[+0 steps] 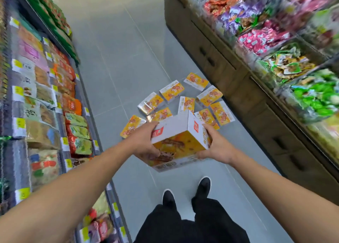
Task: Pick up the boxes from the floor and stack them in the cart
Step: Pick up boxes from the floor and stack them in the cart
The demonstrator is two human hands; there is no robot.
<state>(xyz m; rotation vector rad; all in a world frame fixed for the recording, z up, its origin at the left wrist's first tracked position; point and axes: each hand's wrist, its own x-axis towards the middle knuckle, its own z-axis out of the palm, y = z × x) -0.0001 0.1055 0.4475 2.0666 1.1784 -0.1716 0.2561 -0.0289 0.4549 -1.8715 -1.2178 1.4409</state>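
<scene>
I hold a stack of two yellow-and-white boxes [180,142] in front of me, above the floor. My left hand [145,142] grips its left side, fingers curled over the top edge. My right hand [216,147] grips the right side and the lower edge. Several more boxes of the same kind [171,91] lie scattered flat on the grey tiled floor [117,59] just beyond the held ones. No cart is in view.
A shelf of packaged snacks [40,99] lines the aisle on my left. A wooden counter with drawers [238,88] and bins of wrapped sweets [266,39] runs along the right. My feet in black shoes [185,191] stand below the boxes.
</scene>
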